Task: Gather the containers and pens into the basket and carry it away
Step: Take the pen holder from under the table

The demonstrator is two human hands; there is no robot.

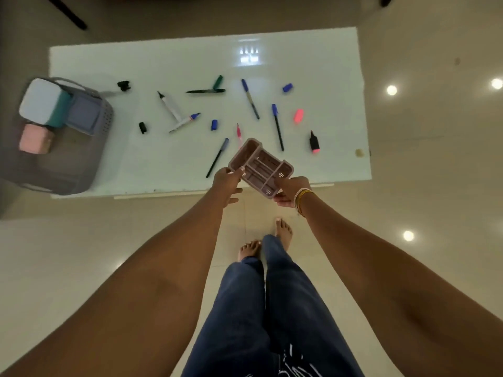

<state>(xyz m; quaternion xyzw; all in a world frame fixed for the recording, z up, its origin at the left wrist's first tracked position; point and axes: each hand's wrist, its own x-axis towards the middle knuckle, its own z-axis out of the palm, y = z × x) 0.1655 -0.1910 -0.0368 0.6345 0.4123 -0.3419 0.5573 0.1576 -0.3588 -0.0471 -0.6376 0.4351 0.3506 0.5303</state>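
Note:
A mauve pen organiser with several compartments is held above the table's near edge. My left hand grips its left corner and my right hand grips its near right end. A grey perforated basket stands at the table's left end, holding a white-lidded teal container, a lilac container and a pink container. Several pens lie scattered on the white table, among them a blue-capped pen, a dark pen and a white marker. Loose caps lie among them.
A black-and-pink highlighter and a pink cap lie at the table's right. A green marker and blue caps lie farther back. My bare feet stand on glossy beige floor tiles in front of the table.

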